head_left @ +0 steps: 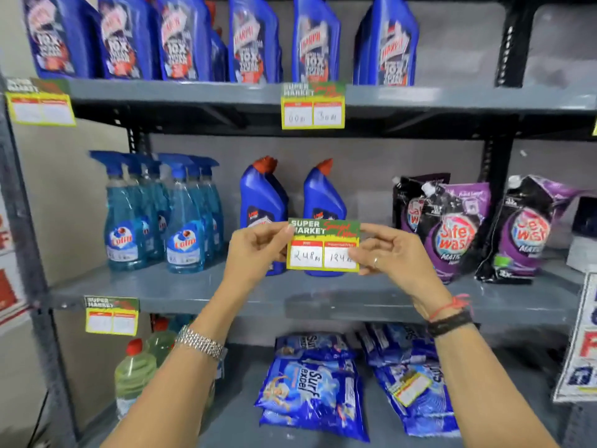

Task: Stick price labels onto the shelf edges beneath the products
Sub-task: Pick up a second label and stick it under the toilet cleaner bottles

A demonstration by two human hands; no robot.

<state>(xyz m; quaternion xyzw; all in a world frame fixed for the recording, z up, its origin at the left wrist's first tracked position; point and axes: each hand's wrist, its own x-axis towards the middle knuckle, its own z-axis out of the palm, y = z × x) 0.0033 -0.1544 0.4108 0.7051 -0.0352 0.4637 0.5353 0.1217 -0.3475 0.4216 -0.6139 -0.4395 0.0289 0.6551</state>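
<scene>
A price label [323, 244] with a green "Super Market" top, yellow border and handwritten 248 and 124 is held up in front of two blue toilet-cleaner bottles [263, 202] on the middle shelf. My left hand [255, 253] pinches its left edge and my right hand [394, 253] pinches its right edge. The label floats above the grey middle shelf edge [323, 305], apart from it. Another label [111, 315] is stuck on that edge at the left, and one label [312, 105] hangs on the upper shelf edge.
Blue spray bottles [161, 215] stand at the left of the middle shelf, purple detergent pouches [452, 227] at the right. Blue detergent packs [316, 389] and green bottles [135, 373] fill the lower shelf. Tall blue bottles [248, 40] line the top shelf. A poster [578, 344] hangs at the right.
</scene>
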